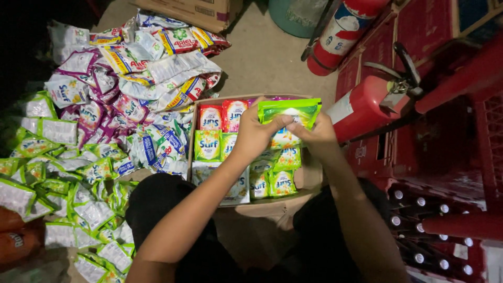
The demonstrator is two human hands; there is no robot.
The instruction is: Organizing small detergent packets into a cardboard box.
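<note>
Both forearms reach forward; left hand (255, 137) and right hand (318, 137) together pinch a green sachet strip (289, 111) above the cardboard box (309, 178), apparently mid-packing; next, lowering it beside the rows beneath.

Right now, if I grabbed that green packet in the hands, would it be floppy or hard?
Probably floppy: the green packet is a thin shiny sachet, bending where both hands pinch it. Likely light too, since fingers alone lift it. Its glossy film may feel slippery, like the packets in the box.

Two red fire extinguishers (367, 102) lie beside what looks like a bottle crate (440, 230).
</note>
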